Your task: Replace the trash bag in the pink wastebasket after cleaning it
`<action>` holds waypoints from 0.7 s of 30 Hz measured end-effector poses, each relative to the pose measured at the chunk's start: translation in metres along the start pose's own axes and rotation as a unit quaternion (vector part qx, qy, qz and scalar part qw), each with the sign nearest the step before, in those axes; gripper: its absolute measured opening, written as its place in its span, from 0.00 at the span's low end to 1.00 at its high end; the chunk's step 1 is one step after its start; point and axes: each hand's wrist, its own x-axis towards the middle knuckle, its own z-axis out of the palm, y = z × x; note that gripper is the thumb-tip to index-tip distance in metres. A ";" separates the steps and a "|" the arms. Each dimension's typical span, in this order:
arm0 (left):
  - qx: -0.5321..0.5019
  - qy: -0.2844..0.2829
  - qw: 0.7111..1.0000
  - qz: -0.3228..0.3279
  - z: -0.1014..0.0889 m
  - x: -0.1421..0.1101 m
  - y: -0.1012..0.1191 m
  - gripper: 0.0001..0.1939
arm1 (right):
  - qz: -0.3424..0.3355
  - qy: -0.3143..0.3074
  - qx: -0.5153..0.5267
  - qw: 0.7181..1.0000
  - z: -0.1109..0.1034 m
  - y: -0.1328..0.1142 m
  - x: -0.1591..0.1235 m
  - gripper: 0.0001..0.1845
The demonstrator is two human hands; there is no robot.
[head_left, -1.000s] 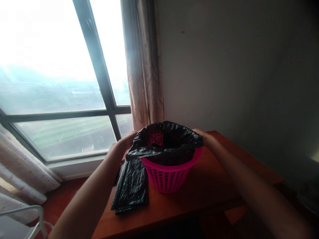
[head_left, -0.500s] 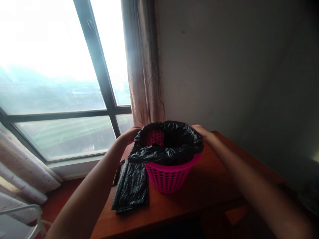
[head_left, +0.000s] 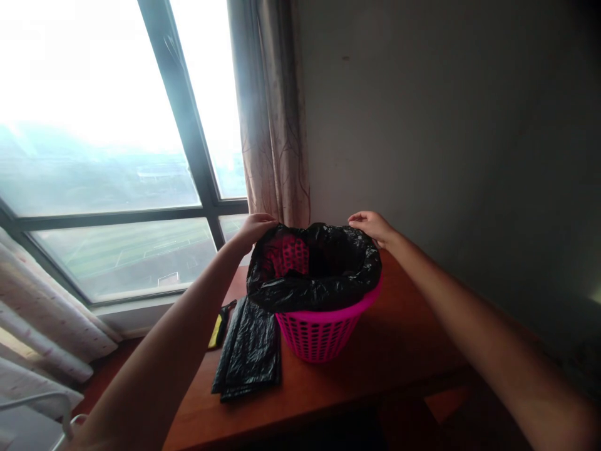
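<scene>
A black garbage bag [head_left: 312, 292] lines a pink perforated wastebasket [head_left: 319, 335] that stands upright on the wooden table, its edge folded over the rim. At the far left of the rim, my left hand [head_left: 257, 229] is closed on the bag's edge, its fingertips partly hidden. Across from it, my right hand [head_left: 374, 228] pinches the bag's edge at the far right. Inside the basket, part of the pink wall shows through or beside the thin plastic.
Folded black garbage bags [head_left: 251, 351] lie left of the basket. A yellow-and-black item [head_left: 217, 331] is beside them, partly behind my left forearm. The brown table [head_left: 399, 351] borders a wall, curtain [head_left: 277, 125] and window [head_left: 117, 216]. A white metal frame [head_left: 66, 410] stands lower left.
Both hands have risen along the rim and moved inward. The bag's edge is pulled up at the back, and its front fold sits closer to the basket. More of the yellow item shows.
</scene>
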 end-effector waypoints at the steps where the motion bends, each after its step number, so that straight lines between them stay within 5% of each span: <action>1: 0.005 0.008 1.000 0.006 0.000 0.000 0.000 0.15 | -0.012 0.006 -0.011 1.000 0.000 0.000 0.001 0.08; 12: 0.089 0.073 0.992 0.056 -0.003 0.013 -0.009 0.13 | -0.094 0.085 -0.179 0.976 -0.008 0.015 0.013 0.02; 21: 0.226 0.102 0.967 0.061 0.004 0.019 -0.026 0.09 | -0.099 0.112 -0.261 0.954 -0.005 0.024 0.013 0.04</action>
